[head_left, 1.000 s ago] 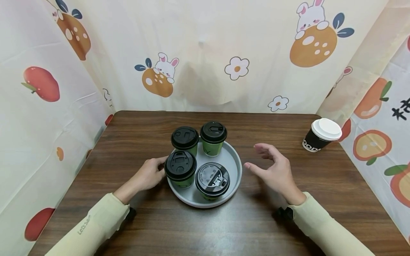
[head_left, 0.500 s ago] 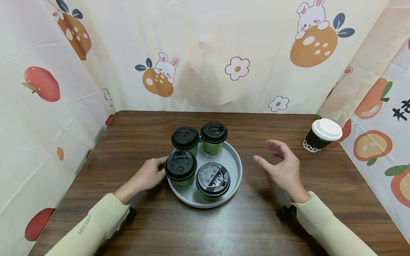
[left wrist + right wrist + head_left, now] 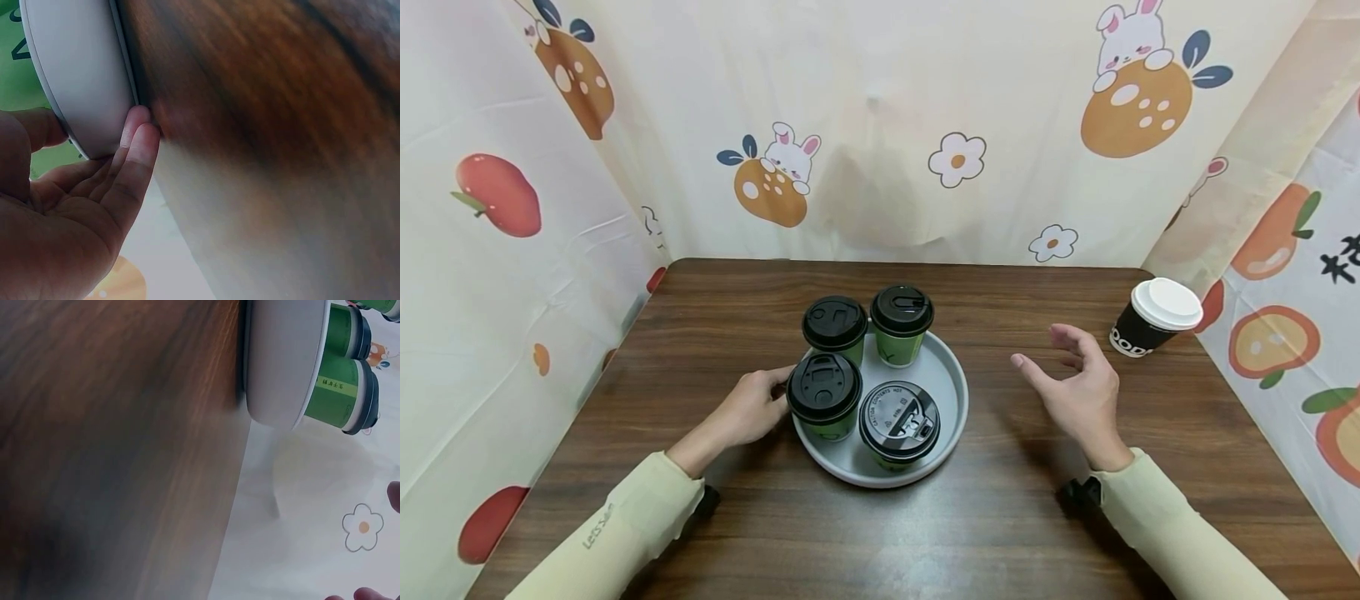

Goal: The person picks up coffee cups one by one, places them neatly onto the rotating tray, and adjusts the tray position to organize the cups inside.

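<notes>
A round grey tray (image 3: 957, 400) carries several green paper cups. Three have plain black lids: a back-left cup (image 3: 834, 323), a back-right cup (image 3: 901, 325) and a front-left cup (image 3: 823, 396). On the front-right cup (image 3: 898, 425) the black lid bears a grey printed label. My left hand (image 3: 751, 408) holds the tray's left side; in the left wrist view its thumb (image 3: 45, 128) lies over the rim and its fingertips reach the tray's lower edge. My right hand (image 3: 1078, 396), fingers spread and holding nothing, hovers between tray and a black paper cup (image 3: 1138, 329) with a white lid.
The black cup stands near the right edge of the brown wooden table (image 3: 715, 308). A printed cloth (image 3: 880, 200) hangs behind the table and along both sides.
My right hand has moved right, away from the tray and nearer the black cup. The left hand, tray and cups stay where they were.
</notes>
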Demonstrator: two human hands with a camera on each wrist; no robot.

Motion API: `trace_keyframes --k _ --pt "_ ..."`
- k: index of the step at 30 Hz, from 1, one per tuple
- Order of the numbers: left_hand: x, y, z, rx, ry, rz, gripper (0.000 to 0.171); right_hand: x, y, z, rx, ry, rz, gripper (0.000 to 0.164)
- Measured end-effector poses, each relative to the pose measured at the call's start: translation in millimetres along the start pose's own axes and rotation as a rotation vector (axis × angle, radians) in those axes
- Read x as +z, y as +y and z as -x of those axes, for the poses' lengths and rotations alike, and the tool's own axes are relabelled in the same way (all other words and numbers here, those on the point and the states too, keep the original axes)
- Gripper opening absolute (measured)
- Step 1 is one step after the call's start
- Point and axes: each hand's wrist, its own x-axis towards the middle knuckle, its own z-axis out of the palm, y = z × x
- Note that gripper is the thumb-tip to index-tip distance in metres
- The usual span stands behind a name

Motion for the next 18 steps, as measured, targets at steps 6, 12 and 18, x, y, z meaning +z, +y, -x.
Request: trace_keyframes --k 6,12,18 --pt "-0.1 0.4 -0.1 -0.005 -0.001 -0.007 0.047 -3 8 -4 0.011 0.046 0.022 0.060" --pt "0.1 -0.7 -0.9 -0.012 0.000 -0.011 0.047 -8 15 -6 0.046 0.063 0.065 0.061" --pt "0.6 -1.1 -0.8 -0.011 0.008 -0.035 0.048 -16 22 -8 0.084 0.078 0.080 0.063"
